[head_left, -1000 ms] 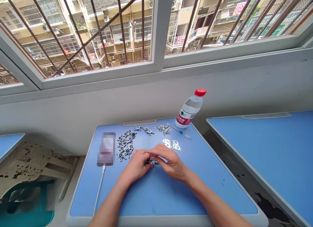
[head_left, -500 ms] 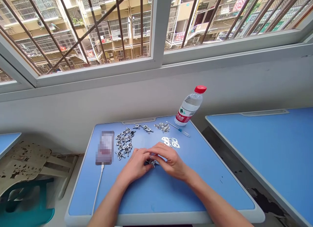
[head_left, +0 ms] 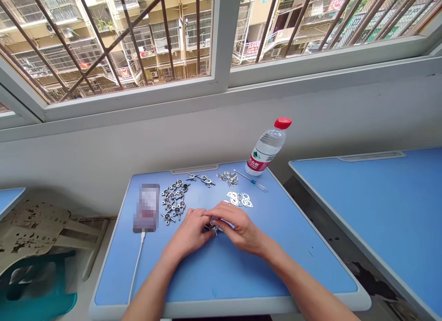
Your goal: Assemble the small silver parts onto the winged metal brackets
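Note:
Over the middle of the blue desk (head_left: 252, 270), my left hand (head_left: 191, 229) is closed on a small metal part (head_left: 214, 229) with thin prongs. My right hand (head_left: 238, 224) meets it from the other side, thumb and fingers pinched at the top of the same part. The fingers hide most of it. Left of my hands lies a cluster of similar dark-centred metal parts (head_left: 174, 199). Just beyond my right hand are several flat silver plates with holes (head_left: 246, 200). Behind them sits a pile of small shiny metal pieces (head_left: 228, 178).
A phone (head_left: 148, 208) with a white cable (head_left: 136, 265) lies at the left. A screwdriver with a clear blue handle (head_left: 253, 181) rests near a water bottle (head_left: 265, 150) at the back right. Another blue desk (head_left: 373, 196) stands to the right, a teal chair (head_left: 44, 288) lower left.
My hands keep the same hold on the metal part, with hardly any finger movement. The whole view has shifted slightly, so everything appears a little higher and further left.

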`<state>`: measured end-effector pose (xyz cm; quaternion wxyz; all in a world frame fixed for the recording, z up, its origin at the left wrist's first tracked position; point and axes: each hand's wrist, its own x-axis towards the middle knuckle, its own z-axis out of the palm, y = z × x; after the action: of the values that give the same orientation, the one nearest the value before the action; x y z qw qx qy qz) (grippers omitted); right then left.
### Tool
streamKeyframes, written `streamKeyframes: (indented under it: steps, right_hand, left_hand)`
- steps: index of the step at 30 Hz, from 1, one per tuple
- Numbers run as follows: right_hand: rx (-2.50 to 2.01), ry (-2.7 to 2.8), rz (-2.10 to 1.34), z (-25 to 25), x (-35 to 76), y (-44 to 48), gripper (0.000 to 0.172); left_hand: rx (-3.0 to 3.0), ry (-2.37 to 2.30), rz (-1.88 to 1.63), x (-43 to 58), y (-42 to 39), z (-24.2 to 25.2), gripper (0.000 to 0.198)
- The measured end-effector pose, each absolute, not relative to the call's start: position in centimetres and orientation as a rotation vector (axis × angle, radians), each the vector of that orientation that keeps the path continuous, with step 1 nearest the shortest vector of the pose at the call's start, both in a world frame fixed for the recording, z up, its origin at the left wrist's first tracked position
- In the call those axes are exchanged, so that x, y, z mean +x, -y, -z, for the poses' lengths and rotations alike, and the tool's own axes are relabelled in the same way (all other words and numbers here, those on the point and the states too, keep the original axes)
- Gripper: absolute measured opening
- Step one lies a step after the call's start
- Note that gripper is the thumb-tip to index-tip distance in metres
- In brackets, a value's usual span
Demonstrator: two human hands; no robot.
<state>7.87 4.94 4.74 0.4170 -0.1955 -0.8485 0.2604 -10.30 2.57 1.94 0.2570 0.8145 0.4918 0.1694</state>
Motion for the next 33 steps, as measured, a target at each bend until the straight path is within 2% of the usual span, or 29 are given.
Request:
streamKeyframes:
  steps: [10,20,33]
  right_hand:
    - [-0.514,2.146,-0.621,-4.53,7.96,-5.07,0.023]
    - [-0.510,2.146,-0.699,-4.62,8.07,-4.86,0.028]
    - [-0.514,2.097,-0.546,-4.17,7.78,-4.99,0.020]
  left_hand:
    - [2.229,-1.383,-0.426,-10.02,-2.34,-1.81,0.004]
    - [2.243,-1.338,-0.441,-9.98,-2.50,-1.27,0.008]
    - [2.303,-1.310,-0.413,-9.78,-2.54,-1.86,0.007]
